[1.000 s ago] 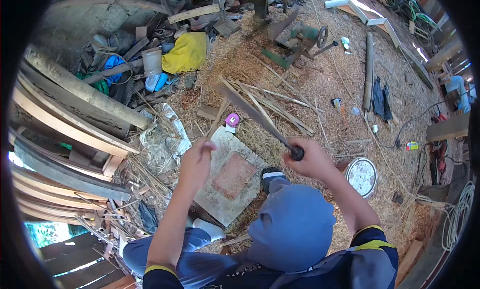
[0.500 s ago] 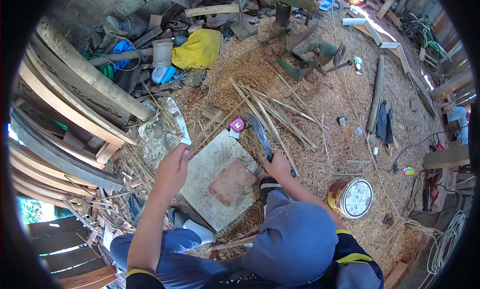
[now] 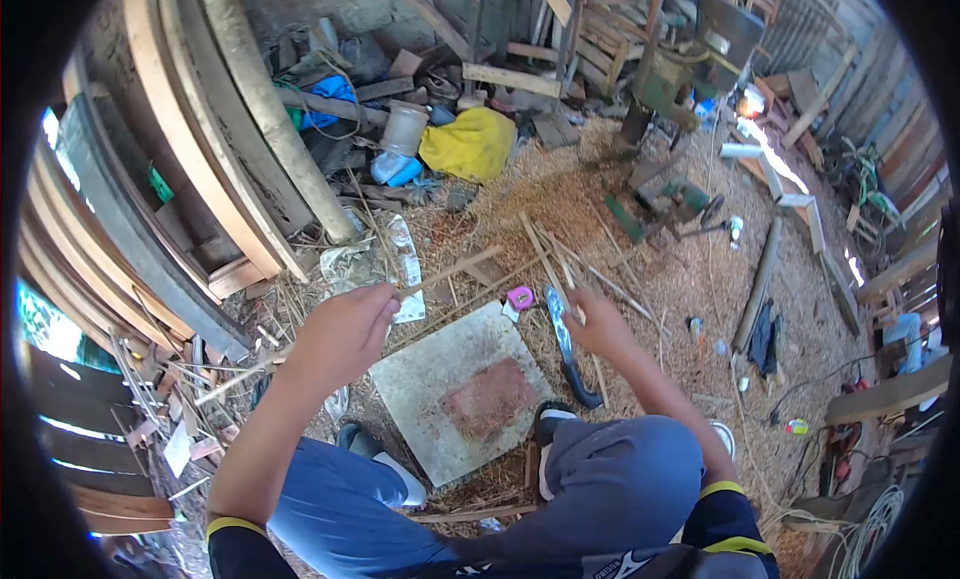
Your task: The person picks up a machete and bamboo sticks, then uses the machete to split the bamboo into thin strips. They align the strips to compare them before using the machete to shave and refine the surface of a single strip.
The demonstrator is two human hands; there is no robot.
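Observation:
My left hand (image 3: 345, 339) is closed around a thin wooden stick (image 3: 450, 271), which sticks out on both sides of the fist. My right hand (image 3: 600, 324) hovers by the machete (image 3: 567, 354), fingers apart, with nothing visible in it. The machete lies with its dark handle toward my right foot, close to some thin wood strips (image 3: 548, 259). Between my feet is a pale flat board (image 3: 410, 379) with a reddish-brown slab (image 3: 490, 397) on it. A pink tape measure (image 3: 519, 298) sits just beyond the board.
Curved timber pieces (image 3: 150, 129) lean on the left. A yellow cloth (image 3: 468, 144) lies among scrap at the back. A green machine (image 3: 660, 204) stands on wood shavings. A cable coil (image 3: 870, 524) and a long pole (image 3: 760, 284) are on the right.
My right hand has let go of the machete, which now lies on the ground. A stick now shows in my left hand. The camera view has tilted up.

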